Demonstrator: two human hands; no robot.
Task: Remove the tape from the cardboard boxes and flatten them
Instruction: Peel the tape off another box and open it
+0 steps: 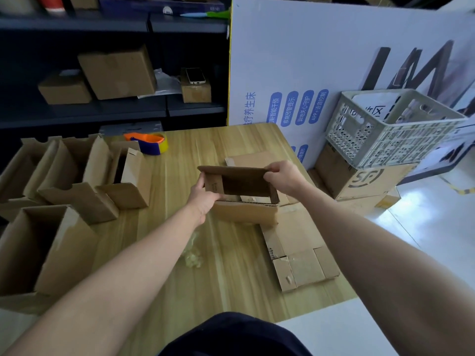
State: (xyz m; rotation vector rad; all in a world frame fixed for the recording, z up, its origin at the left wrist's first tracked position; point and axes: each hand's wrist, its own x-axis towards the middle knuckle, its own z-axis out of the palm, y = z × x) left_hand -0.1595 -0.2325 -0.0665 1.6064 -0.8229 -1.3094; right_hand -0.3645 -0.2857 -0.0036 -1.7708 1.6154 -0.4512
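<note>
Wooden table [231,140] in a storeroom, dark shelving [115,113] behind at eleven o'clock.
1. Cardboard box [244,185], open-ended, held above the table centre. Left hand [203,197] grips its nine o'clock end; right hand [282,177] grips its two o'clock corner (fingers curled over the edge).
2. Flattened boxes [303,255], stacked, four o'clock.
3. Open boxes [77,181], grouped, nine o'clock.
4. Crumpled tape [192,255], six o'clock.
5. Tape dispenser [150,143], eleven o'clock.

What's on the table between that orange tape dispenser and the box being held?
Nothing. The head view shows only bare wooden table between the tape dispenser and the held box.
</note>
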